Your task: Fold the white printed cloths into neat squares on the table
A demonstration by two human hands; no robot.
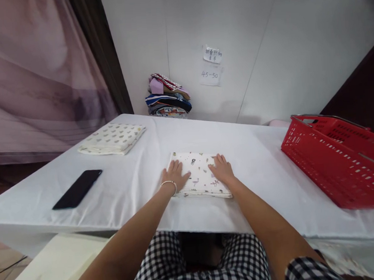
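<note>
In front of me on the white-covered table lies a folded white cloth (200, 173) printed with small figures, its layered edge facing me. My left hand (176, 175) rests flat on the cloth's left side, fingers spread, with a pale bracelet at the wrist. On the right side of the same cloth, my right hand (221, 168) also lies flat with its fingers stretched out. Neither hand grips anything. Another folded white cloth (112, 138), with a grey and yellow pattern, sits apart at the table's back left.
A black phone (77, 189) lies on the left of the white tablecloth (131, 174). At the right edge stands a red plastic basket (334, 158). Beyond the table is a stack of folded fabrics (168, 99) against the wall, near two paper notes (211, 76). A pink curtain (33, 74) hangs left.
</note>
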